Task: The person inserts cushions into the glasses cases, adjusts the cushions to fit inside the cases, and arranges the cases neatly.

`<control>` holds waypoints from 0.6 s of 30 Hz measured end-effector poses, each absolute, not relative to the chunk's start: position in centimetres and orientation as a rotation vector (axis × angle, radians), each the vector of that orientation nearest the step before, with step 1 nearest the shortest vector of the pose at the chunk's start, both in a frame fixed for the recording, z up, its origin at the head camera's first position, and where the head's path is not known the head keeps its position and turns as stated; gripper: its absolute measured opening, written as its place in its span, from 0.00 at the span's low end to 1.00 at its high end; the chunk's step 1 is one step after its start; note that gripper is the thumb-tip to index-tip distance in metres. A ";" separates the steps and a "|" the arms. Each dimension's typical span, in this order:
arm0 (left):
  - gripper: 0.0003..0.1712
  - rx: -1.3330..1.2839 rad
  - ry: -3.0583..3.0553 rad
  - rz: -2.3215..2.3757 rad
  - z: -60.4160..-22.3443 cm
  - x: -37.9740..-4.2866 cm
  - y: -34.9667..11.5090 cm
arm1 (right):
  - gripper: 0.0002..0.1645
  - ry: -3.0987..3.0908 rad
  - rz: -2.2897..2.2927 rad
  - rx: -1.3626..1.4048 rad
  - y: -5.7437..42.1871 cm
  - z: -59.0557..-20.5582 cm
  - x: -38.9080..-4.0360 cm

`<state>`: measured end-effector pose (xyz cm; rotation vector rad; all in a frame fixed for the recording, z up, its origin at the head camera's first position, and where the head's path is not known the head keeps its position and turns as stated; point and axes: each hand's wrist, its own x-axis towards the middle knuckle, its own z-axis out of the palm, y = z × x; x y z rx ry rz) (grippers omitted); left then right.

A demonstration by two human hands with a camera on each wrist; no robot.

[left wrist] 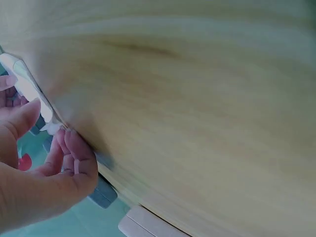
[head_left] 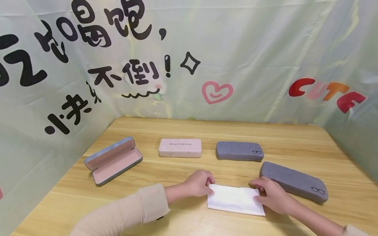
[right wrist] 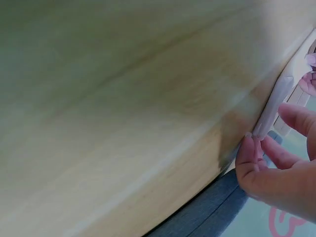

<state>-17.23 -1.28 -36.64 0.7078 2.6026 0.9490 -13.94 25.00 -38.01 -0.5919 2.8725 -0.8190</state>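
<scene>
A flat, folded white sheet (head_left: 234,199) lies on the wooden table in front of me; whether it is cloth or paper I cannot tell. At its left end my left hand (head_left: 198,184) holds the edge, thumb on top and bent fingers at the far corner. My right hand (head_left: 273,195) holds the opposite end in much the same way. Both wrist views show the fingertips at the corners of the sheet. Just beyond the right hand lies a closed grey-blue glasses case (head_left: 295,180) with a small glasses print.
Another closed grey-blue glasses case (head_left: 239,151) lies farther back. Left of it is a closed pink glasses case (head_left: 180,147) with lettering. At the far left, a blue glasses case (head_left: 118,167) stands open, its pink lining visible. Printed curtains (head_left: 251,59) border the table (head_left: 183,226).
</scene>
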 end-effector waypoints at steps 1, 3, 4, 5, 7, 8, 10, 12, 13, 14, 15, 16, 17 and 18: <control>0.11 0.712 2.623 0.919 -36.6 -17.2 -1.2 | 0.20 2.873 -0.810 -0.567 24.8 -38.0 -14.0; 0.09 0.716 2.651 0.867 -36.4 -17.2 -1.0 | 0.18 2.884 -0.791 -0.517 24.4 -37.9 -14.1; 0.09 0.722 2.665 0.838 -36.4 -17.2 -0.9 | 0.17 2.885 -0.793 -0.497 24.1 -37.9 -14.1; 0.09 0.734 2.681 0.809 -36.4 -17.2 -0.9 | 0.17 2.888 -0.793 -0.472 24.0 -37.9 -14.1; 0.09 0.754 2.696 0.776 -36.4 -17.2 -0.8 | 0.15 2.888 -0.799 -0.426 23.6 -37.8 -14.1; 0.09 0.760 2.694 0.778 -36.5 -17.2 -0.8 | 0.14 2.891 -0.799 -0.414 23.5 -37.8 -14.1; 0.08 0.772 2.682 0.791 -36.6 -17.1 -0.7 | 0.12 2.890 -0.804 -0.402 23.5 -37.8 -14.0; 0.07 0.784 2.674 0.801 -36.6 -17.1 -0.7 | 0.11 2.889 -0.813 -0.401 23.5 -37.8 -14.0; 0.07 0.783 2.665 0.812 -36.6 -17.0 -0.7 | 0.10 2.885 -0.819 -0.408 23.6 -37.9 -14.0; 0.06 0.781 2.658 0.825 -36.6 -17.0 -0.7 | 0.10 2.884 -0.824 -0.418 23.7 -37.9 -13.9; 0.05 0.780 2.652 0.838 -36.6 -16.9 -0.8 | 0.09 2.878 -0.836 -0.421 23.8 -37.9 -13.9; 0.04 0.779 2.644 0.854 -36.6 -16.9 -0.9 | 0.08 2.874 -0.848 -0.433 23.9 -38.0 -13.9; 0.04 0.778 2.636 0.874 -36.5 -16.9 -0.9 | 0.08 2.869 -0.860 -0.447 24.0 -38.0 -13.9; 0.05 0.775 2.623 0.901 -36.5 -16.9 -1.0 | 0.08 2.864 -0.871 -0.462 24.1 -38.0 -13.9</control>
